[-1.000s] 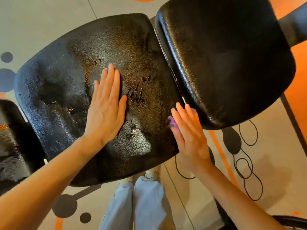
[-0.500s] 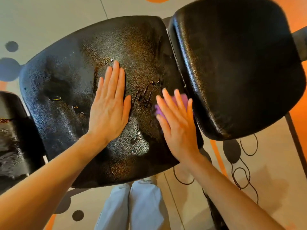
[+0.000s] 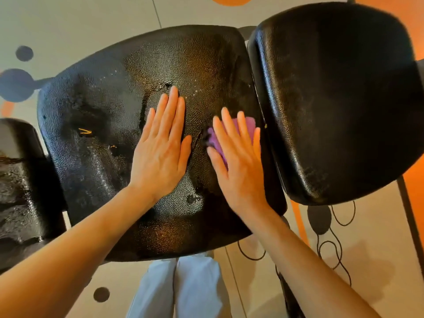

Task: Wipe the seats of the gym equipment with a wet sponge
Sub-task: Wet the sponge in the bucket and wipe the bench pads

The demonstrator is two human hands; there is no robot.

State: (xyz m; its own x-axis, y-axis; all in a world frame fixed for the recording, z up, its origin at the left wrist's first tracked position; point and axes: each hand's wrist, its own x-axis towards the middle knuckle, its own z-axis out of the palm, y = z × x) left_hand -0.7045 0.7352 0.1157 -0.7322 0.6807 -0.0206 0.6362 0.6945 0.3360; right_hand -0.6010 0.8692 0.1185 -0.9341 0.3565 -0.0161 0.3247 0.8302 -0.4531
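A black textured seat pad [image 3: 96,143] fills the middle of the view, shiny with wet streaks and droplets. My left hand [image 3: 161,148] lies flat on its centre, fingers together, holding nothing. My right hand [image 3: 238,161] presses flat on a purple sponge [image 3: 246,126] near the pad's right edge; only the sponge's top and left parts show past my fingers. A second black pad [image 3: 339,102] stands just right of the first, across a narrow gap.
A third black wet pad [image 3: 18,184] sits at the left edge. Beige floor with grey dots and orange patches lies around. My light trouser legs [image 3: 183,290] are below the seat. A dark frame bar [image 3: 410,216] runs down at right.
My right hand with the sponge has slid from the seat's lower right edge up and inward along the pad. My left hand has stayed flat on the centre.
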